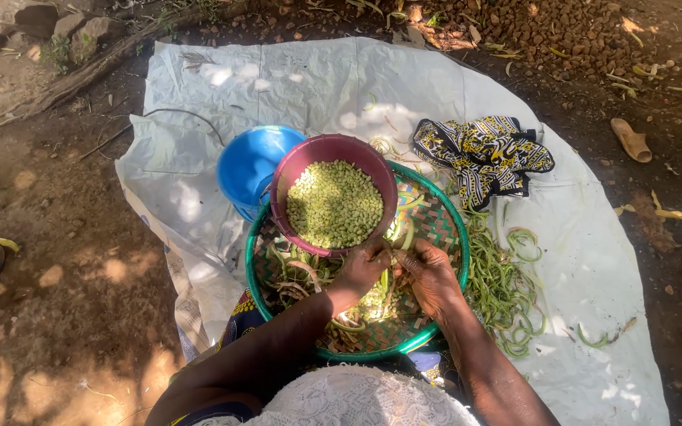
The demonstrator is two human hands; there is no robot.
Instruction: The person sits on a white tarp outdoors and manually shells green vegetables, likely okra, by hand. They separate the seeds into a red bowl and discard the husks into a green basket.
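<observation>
Now | hands: left (pixel 363 267), right (pixel 428 272) both pinch 1 pod (pixel 394 256) | beside maroon bowl (pixel 294 170)

I saw bare forearms, no sleeves reaching the left hand (pixel 361 272) or right hand (pixel 429 276); a white lace top (pixel 357 398) and patterned wrap showed below.
</observation>
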